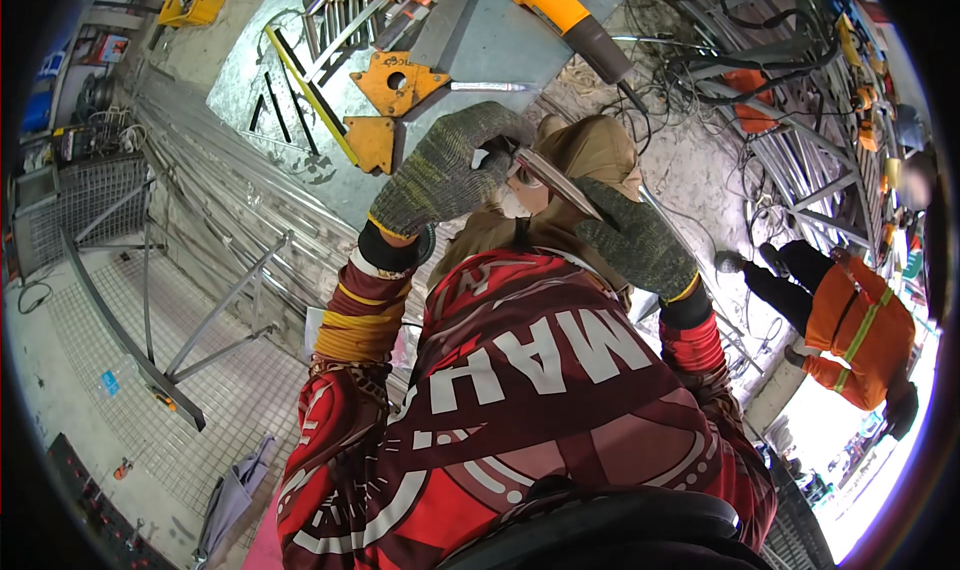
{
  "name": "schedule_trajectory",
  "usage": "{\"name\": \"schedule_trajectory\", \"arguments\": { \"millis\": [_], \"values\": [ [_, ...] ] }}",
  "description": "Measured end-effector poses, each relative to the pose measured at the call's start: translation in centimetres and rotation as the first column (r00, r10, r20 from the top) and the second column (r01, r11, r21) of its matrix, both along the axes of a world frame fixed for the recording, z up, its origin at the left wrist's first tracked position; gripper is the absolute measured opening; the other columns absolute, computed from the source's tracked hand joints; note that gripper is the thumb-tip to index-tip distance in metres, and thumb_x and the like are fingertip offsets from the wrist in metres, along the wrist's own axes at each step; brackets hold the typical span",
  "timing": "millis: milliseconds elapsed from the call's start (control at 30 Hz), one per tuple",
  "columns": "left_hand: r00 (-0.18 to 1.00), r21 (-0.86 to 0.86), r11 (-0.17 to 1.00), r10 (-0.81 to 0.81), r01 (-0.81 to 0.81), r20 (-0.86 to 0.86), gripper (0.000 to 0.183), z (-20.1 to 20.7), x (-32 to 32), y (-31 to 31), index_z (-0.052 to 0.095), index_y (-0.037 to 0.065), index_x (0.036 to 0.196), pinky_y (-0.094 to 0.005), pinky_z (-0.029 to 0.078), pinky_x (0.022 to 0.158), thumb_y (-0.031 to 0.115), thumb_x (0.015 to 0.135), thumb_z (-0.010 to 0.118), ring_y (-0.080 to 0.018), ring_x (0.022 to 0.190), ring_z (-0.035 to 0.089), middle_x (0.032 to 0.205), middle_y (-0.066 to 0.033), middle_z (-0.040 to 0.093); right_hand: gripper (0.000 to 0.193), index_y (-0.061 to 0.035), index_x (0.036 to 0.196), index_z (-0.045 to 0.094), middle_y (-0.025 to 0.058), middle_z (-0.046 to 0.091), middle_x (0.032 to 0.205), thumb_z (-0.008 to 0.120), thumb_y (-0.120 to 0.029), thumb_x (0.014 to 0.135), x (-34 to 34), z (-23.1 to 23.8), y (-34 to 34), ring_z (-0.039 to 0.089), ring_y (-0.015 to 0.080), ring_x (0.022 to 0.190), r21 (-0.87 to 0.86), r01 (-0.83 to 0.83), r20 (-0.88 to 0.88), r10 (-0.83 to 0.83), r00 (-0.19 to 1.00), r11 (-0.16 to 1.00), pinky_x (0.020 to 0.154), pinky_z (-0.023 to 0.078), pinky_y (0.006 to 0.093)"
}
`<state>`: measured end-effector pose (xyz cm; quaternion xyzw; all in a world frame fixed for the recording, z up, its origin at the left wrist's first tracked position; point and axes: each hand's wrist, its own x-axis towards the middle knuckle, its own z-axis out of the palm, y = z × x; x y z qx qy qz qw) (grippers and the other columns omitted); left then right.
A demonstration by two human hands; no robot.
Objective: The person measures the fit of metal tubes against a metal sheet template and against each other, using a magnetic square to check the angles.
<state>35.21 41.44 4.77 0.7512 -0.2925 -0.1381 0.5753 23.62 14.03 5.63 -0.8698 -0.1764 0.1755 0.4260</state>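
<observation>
A metal strip (562,182) is held above the lap, off the near edge of the plate (235,85). It is gripped at its left end by the left hand (450,165) and met at its right end by the right hand (640,240), whose closure cannot be told from this angle. The strip is judged taken up but not placed; 2 magnets (392,85) by the near edge and the grinder (572,22) across the right edge are left unheld. What else remains is not shown.
</observation>
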Motion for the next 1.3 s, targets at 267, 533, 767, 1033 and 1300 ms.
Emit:
{"name": "schedule_trajectory", "arguments": {
  "millis": [267,533,767,1033,1300],
  "values": [
    [0.978,0.09,0.996,-0.022,0.004,0.205,0.024,-0.4,0.2,0.4,0.067,0.001,0.106,-0.0328,0.055,0.076,-0.006,0.083,0.066,-0.0226,0.086,0.069,0.097,-0.0128,0.067,0.029,-0.0049,0.119,0.069,0.0265,0.056,0.139,0.066,-0.019,0.094,-0.3,-0.9,0.1,0.065,0.0442,0.112,0.057,-0.012,0.037,0.01,0.999,0.998,0.089,0.056,0.0458],
    [0.981,0.211,0.975,-0.098,0.062,0.165,0.025,0.5,-0.3,1.3,0.059,0.004,0.098,-0.0367,0.053,0.07,-0.005,0.076,0.067,-0.0273,0.078,0.066,0.09,-0.0117,0.062,0.03,-0.0089,0.119,0.072,0.0158,0.062,0.137,0.068,-0.025,0.093,-0.2,0.4,0.4,0.069,0.0326,0.105,-0.149,-0.091,0.165,0.115,0.98,0.985,0.085,0.057,0.0406],
    [0.912,0.326,0.943,-0.074,-0.068,0.404,0.019,1.2,0.2,1.2,0.058,0.005,0.094,-0.0443,0.053,0.071,0.0,0.076,0.064,-0.0368,0.083,0.066,0.092,-0.0134,0.062,0.036,-0.0106,0.123,0.071,0.0107,0.071,0.121,0.069,-0.025,0.09,1.1,0.4,1.0,0.072,0.026,0.092,-0.234,-0.022,0.402,0.117,0.908,0.972,0.075,0.056,0.0393],
    [0.896,0.322,0.903,0.132,-0.285,0.424,0.024,-0.1,0.5,1.3,0.065,0.006,0.099,-0.0436,0.055,0.078,-0.003,0.077,0.062,-0.0375,0.096,0.066,0.101,-0.0159,0.064,0.045,-0.0161,0.134,0.065,0.0141,0.074,0.105,0.069,-0.026,0.091,2.0,1.8,3.4,0.071,0.031,0.086,-0.327,0.184,0.163,-0.136,0.977,0.927,0.073,0.056,0.0387],
    [0.883,0.32,0.879,0.2,-0.353,0.425,0.021,-1.0,0.1,1.6,0.063,0.006,0.096,-0.0457,0.053,0.076,-0.004,0.077,0.062,-0.0394,0.089,0.064,0.094,-0.0177,0.062,0.043,-0.0149,0.132,0.066,0.0131,0.073,0.112,0.069,-0.025,0.091,2.1,2.5,4.4,0.071,0.0323,0.092,-0.304,0.215,0.124,-0.185,0.975,0.928,0.079,0.056,0.0411]
  ]
}}
